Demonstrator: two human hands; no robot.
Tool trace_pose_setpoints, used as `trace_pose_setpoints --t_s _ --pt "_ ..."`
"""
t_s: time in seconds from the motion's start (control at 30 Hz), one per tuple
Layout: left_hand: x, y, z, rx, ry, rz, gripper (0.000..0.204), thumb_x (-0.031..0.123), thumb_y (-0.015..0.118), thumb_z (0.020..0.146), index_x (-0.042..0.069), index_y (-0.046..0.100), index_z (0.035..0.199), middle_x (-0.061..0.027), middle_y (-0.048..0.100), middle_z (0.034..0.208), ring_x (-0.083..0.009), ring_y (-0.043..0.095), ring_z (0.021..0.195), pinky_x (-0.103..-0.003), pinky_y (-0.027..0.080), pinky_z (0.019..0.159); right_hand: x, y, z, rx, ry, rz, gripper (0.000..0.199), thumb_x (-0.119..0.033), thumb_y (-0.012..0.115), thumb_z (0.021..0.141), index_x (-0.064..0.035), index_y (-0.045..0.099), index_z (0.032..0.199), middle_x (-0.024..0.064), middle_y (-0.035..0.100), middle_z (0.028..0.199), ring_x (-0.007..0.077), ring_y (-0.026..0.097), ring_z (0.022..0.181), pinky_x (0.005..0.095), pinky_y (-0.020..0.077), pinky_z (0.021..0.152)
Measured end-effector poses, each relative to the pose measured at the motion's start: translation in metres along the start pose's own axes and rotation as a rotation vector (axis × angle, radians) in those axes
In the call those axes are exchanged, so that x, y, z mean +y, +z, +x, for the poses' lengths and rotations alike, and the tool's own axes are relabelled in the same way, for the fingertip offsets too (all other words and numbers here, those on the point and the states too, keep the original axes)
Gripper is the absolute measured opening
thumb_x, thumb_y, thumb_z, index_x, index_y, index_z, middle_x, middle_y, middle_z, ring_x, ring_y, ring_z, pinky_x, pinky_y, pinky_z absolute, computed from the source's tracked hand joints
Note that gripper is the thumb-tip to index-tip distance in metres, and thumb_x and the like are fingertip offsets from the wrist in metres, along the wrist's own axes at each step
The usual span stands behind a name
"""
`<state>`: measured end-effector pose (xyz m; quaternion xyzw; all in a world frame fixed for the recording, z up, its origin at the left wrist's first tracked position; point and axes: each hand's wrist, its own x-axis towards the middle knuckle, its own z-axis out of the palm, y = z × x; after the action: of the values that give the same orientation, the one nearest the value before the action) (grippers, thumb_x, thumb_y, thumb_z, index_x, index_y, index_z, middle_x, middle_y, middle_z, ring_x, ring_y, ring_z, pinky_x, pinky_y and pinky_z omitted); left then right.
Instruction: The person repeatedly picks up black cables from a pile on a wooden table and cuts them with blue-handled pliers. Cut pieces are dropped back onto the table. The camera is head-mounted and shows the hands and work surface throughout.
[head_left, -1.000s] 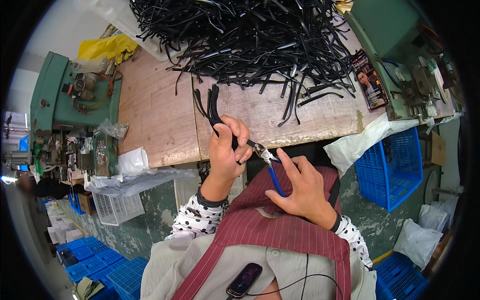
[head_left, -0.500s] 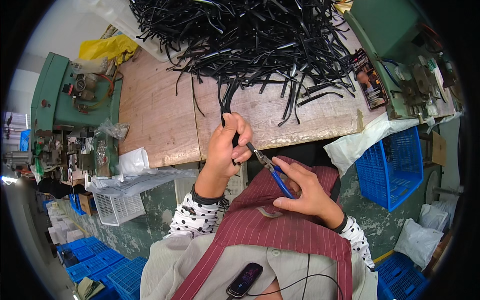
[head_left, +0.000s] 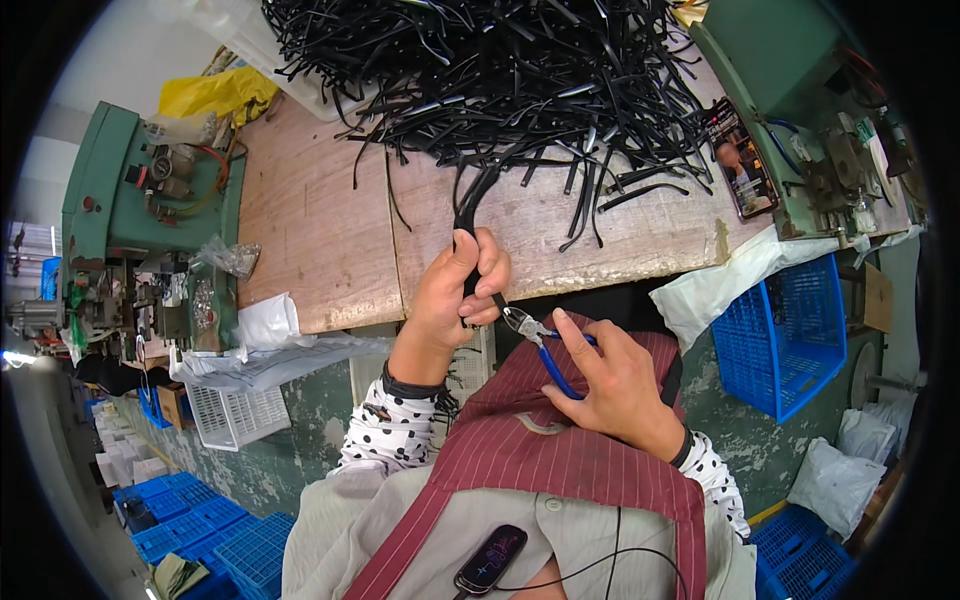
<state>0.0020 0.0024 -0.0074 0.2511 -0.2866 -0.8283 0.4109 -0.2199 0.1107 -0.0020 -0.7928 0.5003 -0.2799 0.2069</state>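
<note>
My left hand (head_left: 450, 295) is closed round a bundle of slim black eyeglass temples (head_left: 475, 200), whose curved ends point up toward the table. One end sticks out below its fingers. In my right hand (head_left: 625, 385) is a pair of blue-handled cutting pliers (head_left: 531, 328), with the handles spread apart. The plier jaws are parted right at that protruding tip; whether they touch it I cannot tell. Beyond my hands, a large heap of black temples (head_left: 520, 90) covers the far part of the wooden table (head_left: 320, 220).
Green machines stand on both sides, one at the left (head_left: 150, 190) and one at the right (head_left: 790, 70). A phone (head_left: 743, 165) leans by the right machine. A blue crate (head_left: 780, 340) hangs below right, and a white crate (head_left: 240, 415) below left. White plastic sheeting (head_left: 710, 275) drapes the table edge.
The plier handles have spread wider and the jaws have opened. My right fingers have straightened somewhat. The bundle in my left hand has tilted slightly to the right.
</note>
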Motion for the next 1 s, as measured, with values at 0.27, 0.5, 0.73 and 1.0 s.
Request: trace_pose_setpoints --t_s 0.27,0.5,0.73,1.0 --pt "-0.034 -0.006 0.002 0.492 0.512 0.476 0.041 0.047 0.05 0.105 0.009 0.056 0.091 -0.003 0.058 0.08 -0.0072 0.042 0.052 -0.023 0.037 0.049 0.003 0.021 0.0 0.157 0.07 -0.087 0.094 -0.026 0.089 0.062 -0.0077 0.051 0.146 0.0147 0.057 0.098 0.0293 0.058 0.084 0.0387 0.0508 0.069" --pt "-0.027 -0.062 0.041 0.762 0.76 1.321 0.02 0.018 0.068 0.093 0.005 0.069 0.107 -0.0119 0.068 0.095 -0.0267 0.064 0.087 -0.035 0.051 0.08 0.01 0.016 -0.004 0.12 0.125 0.001 0.092 -0.03 0.088 0.063 -0.01 0.052 0.145 0.0129 0.057 0.101 0.0289 0.059 0.086 0.0387 0.0524 0.068" --pt "0.026 0.002 0.178 0.357 0.709 1.884 0.039 0.002 0.067 0.077 0.015 0.073 0.114 -0.0077 0.065 0.113 -0.0318 0.068 0.091 -0.039 0.056 0.076 0.015 0.015 -0.012 0.074 0.083 0.011 0.095 -0.034 0.089 0.063 -0.0104 0.05 0.147 0.0136 0.058 0.102 0.0295 0.06 0.084 0.0388 0.0522 0.071" --pt "0.013 -0.042 0.193 0.22 0.903 1.907 0.026 0.003 0.068 0.08 0.011 0.075 0.104 -0.0058 0.068 0.104 -0.0297 0.066 0.095 -0.039 0.055 0.077 0.032 0.014 -0.017 0.093 0.124 0.022 0.094 -0.036 0.089 0.063 -0.0113 0.052 0.146 0.0141 0.057 0.1 0.0304 0.06 0.084 0.0398 0.0522 0.07"
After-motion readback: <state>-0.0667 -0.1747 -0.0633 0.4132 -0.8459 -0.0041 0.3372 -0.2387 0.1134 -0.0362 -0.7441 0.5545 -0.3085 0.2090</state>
